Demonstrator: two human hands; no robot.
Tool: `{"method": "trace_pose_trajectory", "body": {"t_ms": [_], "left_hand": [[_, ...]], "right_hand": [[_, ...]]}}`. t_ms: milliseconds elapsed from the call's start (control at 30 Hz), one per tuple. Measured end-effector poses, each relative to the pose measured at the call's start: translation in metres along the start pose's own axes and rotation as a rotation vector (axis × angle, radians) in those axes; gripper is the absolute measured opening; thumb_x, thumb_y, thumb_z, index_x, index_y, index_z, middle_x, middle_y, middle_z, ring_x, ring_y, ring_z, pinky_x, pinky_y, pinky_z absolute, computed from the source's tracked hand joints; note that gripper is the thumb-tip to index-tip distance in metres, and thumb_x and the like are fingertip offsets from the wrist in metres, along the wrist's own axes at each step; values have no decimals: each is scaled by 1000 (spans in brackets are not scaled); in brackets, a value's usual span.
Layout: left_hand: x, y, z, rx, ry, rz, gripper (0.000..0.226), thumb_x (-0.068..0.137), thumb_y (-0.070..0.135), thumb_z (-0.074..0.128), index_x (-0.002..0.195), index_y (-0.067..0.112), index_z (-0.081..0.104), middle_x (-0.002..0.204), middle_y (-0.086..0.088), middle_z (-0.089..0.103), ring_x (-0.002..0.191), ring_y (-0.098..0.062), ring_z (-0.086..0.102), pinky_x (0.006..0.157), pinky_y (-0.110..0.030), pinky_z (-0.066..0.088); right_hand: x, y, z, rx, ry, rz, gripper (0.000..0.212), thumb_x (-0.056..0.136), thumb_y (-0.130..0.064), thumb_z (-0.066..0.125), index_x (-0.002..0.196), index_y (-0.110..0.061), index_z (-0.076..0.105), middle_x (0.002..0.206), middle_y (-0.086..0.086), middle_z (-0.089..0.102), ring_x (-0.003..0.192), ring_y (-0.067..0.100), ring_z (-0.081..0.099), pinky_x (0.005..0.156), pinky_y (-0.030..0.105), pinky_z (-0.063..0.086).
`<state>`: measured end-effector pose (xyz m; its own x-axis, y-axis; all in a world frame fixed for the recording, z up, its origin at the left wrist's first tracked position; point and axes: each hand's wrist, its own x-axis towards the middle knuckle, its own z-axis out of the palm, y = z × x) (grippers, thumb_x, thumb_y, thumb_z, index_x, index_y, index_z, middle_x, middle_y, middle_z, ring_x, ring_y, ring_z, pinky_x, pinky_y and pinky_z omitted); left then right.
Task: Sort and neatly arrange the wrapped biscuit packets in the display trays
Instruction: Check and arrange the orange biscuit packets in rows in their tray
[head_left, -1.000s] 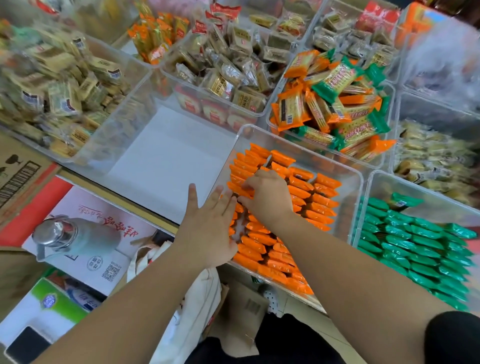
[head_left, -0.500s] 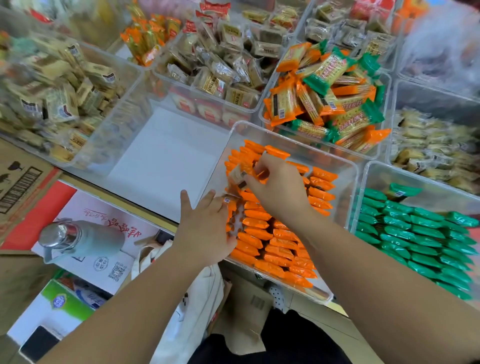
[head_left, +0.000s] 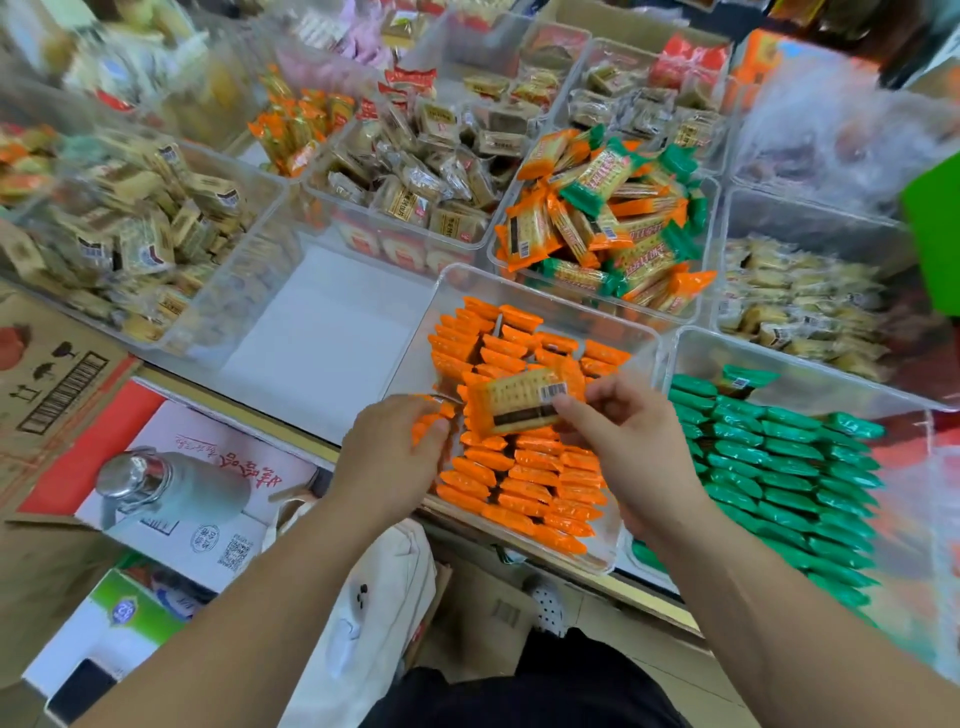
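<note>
Both busy | right hand (head_left: 628, 447) pinches lifted packet (head_left: 519, 402) | left hand (head_left: 395, 457) grips orange packets (head_left: 427, 423) in tray (head_left: 545, 291)

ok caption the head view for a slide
Right hand holds an orange packet above its tray; left hand pinches orange wrapping.

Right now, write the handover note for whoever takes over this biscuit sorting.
Left hand: pinching orange packets at the left end of the rows in the clear tray.
Right hand: holding one orange biscuit packet, barcode up, above that tray.
Done: green packets lie in neat rows; most orange ones are lined up.
To do: seat the held packet, straighten the far rows, likely sort the mixed tray behind.
</note>
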<state>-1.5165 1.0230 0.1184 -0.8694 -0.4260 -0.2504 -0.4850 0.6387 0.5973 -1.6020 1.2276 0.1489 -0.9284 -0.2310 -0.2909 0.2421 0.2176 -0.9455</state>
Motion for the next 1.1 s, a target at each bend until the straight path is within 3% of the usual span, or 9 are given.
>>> {"method": "trace_pose_trajectory", "body": {"t_ms": [67,133,233,333,500,667,800,933,1100], "left_hand": [[-28,17,-15,-553,-38,-237,22,103,31,52,101,24,72,102,6,74,101,-15,67,87,-36,49],[-55,27,-23,-800,-76,-314,19,101,25,57,99,21,76,95,0,77,93,-18,72,83,-37,54],[-87,31,-28,-852,-31,-309,12,96,11,63,100,13,74,88,-8,76,80,-19,71,74,-32,57],[-108,26,-31,-853,-36,-290,9,95,4,62,92,2,70,79,-14,70,75,-24,65,76,-36,54],[-134,25,-31,-903,-62,-282,19,100,6,55,99,2,73,97,-20,74,85,-26,66,84,-46,52],[-155,36,-36,-1149,-104,-293,23,94,12,56,92,10,79,98,-21,73,78,-23,62,66,-33,54],[-162,42,-52,-1220,-77,-200,23,88,15,69,104,0,74,111,-41,61,92,-39,52,85,-49,45],[-166,53,-60,-1203,-43,-112,32,84,18,65,104,-7,66,98,-32,60,86,-37,47,76,-43,42],[-165,62,-65,-1182,72,-83,19,90,0,66,103,14,67,87,-20,64,76,-28,58,74,-37,49]], "right_hand": [[-21,-7,-7,50,-42,5,18,85,-13,77,78,-13,61,76,9,71,74,25,70,70,36,59],[-41,-11,-13,103,-77,9,16,84,-9,77,81,-8,61,76,8,70,72,23,68,69,32,59],[-67,-16,-19,171,-149,55,14,81,-9,77,83,-5,63,78,10,71,72,23,67,69,28,58],[-84,-20,-24,257,-221,112,19,70,-21,78,82,-7,71,85,16,72,76,25,66,71,28,58],[-99,-25,-29,400,-379,170,8,76,-20,76,73,-12,75,88,14,70,79,19,61,68,27,53],[-105,-25,-32,689,-525,332,33,65,-25,92,86,-9,72,101,17,71,81,20,66,63,26,55],[-106,-21,-29,715,-453,450,26,83,-17,70,103,-3,67,101,18,70,71,16,63,58,23,53],[-115,-22,-25,663,-440,436,24,84,-13,64,106,-3,65,89,14,72,62,13,60,54,20,53],[-118,-34,-33,656,-440,310,16,82,-6,64,96,-14,60,87,13,70,60,17,57,54,22,53]]}}
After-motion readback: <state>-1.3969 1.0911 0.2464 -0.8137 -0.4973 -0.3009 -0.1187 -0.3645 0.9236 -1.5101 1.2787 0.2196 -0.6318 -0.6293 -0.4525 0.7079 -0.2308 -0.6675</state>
